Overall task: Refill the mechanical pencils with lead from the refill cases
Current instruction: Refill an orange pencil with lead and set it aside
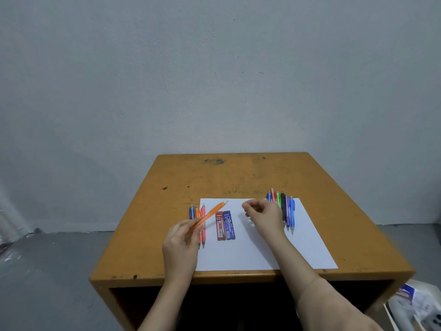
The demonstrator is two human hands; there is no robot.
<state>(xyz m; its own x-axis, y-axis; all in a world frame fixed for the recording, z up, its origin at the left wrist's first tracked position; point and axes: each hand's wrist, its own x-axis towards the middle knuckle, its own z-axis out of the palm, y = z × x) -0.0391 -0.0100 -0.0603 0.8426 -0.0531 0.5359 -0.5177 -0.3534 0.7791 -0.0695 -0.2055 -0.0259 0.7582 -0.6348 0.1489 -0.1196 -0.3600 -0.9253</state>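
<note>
My left hand grips an orange mechanical pencil, tilted up to the right above the paper. My right hand hovers over the white sheet with thumb and forefinger pinched together; something small and orange shows at the fingertips. A red lead refill case and a blue lead refill case lie side by side on the sheet. A few pencils lie at the sheet's left edge. Several coloured pencils lie in a row at its right, partly behind my right hand.
The sheet lies on a small worn yellow-brown table against a grey wall. The table's front edge is close to me, with a dark opening below. A white bag or box with printed items sits on the floor at the lower right.
</note>
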